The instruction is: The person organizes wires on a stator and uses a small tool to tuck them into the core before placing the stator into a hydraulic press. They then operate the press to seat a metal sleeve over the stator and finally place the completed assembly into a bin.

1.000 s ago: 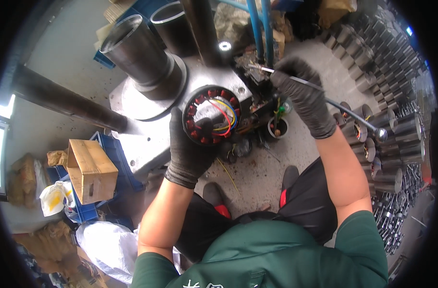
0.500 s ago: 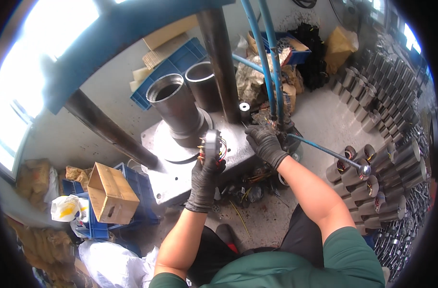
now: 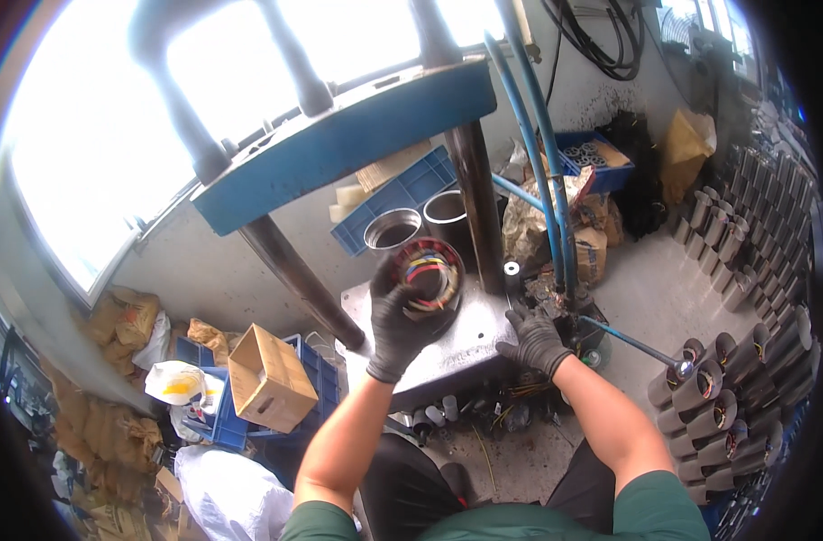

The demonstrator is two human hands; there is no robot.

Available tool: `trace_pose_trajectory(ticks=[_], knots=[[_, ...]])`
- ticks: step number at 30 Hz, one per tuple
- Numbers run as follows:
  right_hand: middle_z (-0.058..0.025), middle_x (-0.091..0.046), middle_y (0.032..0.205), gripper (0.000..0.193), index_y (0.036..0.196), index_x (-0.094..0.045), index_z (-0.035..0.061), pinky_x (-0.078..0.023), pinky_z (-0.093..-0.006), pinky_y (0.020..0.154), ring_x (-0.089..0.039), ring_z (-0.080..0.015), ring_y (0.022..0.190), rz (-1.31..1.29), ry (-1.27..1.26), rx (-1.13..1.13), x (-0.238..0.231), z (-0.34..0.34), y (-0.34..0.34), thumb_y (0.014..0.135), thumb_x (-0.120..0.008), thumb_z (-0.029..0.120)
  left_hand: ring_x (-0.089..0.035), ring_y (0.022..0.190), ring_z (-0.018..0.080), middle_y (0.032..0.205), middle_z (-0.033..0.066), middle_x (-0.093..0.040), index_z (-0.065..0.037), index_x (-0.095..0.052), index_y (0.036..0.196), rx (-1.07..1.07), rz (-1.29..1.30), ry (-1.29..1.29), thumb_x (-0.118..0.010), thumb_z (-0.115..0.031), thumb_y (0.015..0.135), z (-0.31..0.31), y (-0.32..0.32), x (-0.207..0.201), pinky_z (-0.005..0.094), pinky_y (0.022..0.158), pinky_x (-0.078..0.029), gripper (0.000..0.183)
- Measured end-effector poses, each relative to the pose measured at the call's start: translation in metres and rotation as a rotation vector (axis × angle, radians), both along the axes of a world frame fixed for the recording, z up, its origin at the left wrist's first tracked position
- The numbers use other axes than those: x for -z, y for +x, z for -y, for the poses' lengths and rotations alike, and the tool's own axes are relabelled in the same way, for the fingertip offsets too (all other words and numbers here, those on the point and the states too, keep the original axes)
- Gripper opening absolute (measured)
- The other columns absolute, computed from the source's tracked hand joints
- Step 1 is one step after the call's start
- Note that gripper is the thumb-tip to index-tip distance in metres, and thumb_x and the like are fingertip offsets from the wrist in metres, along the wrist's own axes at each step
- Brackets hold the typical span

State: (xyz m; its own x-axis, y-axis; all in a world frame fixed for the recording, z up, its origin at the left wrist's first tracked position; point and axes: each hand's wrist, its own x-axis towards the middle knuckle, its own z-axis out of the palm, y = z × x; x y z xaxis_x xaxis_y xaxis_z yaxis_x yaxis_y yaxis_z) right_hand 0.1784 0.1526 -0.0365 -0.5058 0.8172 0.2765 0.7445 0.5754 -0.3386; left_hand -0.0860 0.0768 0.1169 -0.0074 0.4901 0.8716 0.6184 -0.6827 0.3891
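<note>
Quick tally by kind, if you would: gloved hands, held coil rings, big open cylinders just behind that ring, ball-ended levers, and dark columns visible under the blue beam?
Gloved hands, left hand and right hand: 2
Coil ring: 1
Open cylinders: 2
Ball-ended lever: 1
Dark columns: 2
Total: 8

Stator (image 3: 434, 261) over press table (image 3: 448, 353), carton (image 3: 276, 388) to the left, sleeves (image 3: 718, 410) to the right
</note>
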Motion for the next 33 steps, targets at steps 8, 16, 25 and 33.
trace_pose_trajectory(ticks=[8, 16, 25, 33], knots=[[-0.02, -0.053, 0.152, 0.079, 0.144, -0.058, 0.0063, -0.044, -0.052, 0.112, -0.053, -0.0411, 0.137, 0.021, -0.166, -0.021, -0.013, 0.014, 0.006, 0.088, -0.068, 0.06, -0.07, 0.097, 0.0195, 0.11, 0.0105, -0.069, -0.003, -0.071, 0.091, -0.242, 0.071, -0.264, -0.099, -0.024, 0.071, -0.082, -0.076, -0.055, 0.0322, 0.084, -0.059, 0.041], [-0.0203, -0.053, 0.152, 0.074, 0.142, -0.057, 0.0051, -0.041, -0.0511, 0.115, -0.05, -0.0389, 0.14, 0.06, -0.207, -0.059, -0.029, 0.023, 0.006, 0.092, -0.065, 0.058, -0.074, 0.088, 0.0173, 0.095, 0.0114, -0.079, -0.003, -0.077, 0.093, -0.301, -0.003, -0.391, -0.098, -0.026, 0.07, -0.107, -0.119, -0.05, 0.0338, 0.082, -0.059, 0.039], [-0.018, -0.06, 0.142, 0.065, 0.132, -0.062, 0.0046, -0.044, -0.0503, 0.111, -0.055, -0.0374, 0.133, 0.072, -0.188, -0.046, -0.028, 0.023, 0.015, 0.092, -0.066, 0.056, -0.07, 0.078, 0.015, 0.085, 0.0083, -0.076, -0.001, -0.072, 0.089, -0.215, -0.006, -0.334, -0.098, -0.021, 0.07, -0.108, -0.1, -0.05, 0.0332, 0.077, -0.058, 0.038], [-0.0179, -0.065, 0.128, 0.058, 0.122, -0.065, 0.0043, -0.048, -0.0504, 0.104, -0.061, -0.0384, 0.123, 0.028, -0.15, -0.095, -0.041, 0.032, 0.025, 0.091, -0.065, 0.052, -0.071, 0.082, 0.02, 0.09, 0.0114, -0.075, -0.001, -0.073, 0.092, -0.226, -0.037, -0.431, -0.097, -0.024, 0.072, -0.099, -0.094, -0.062, 0.0346, 0.079, -0.058, 0.038]])
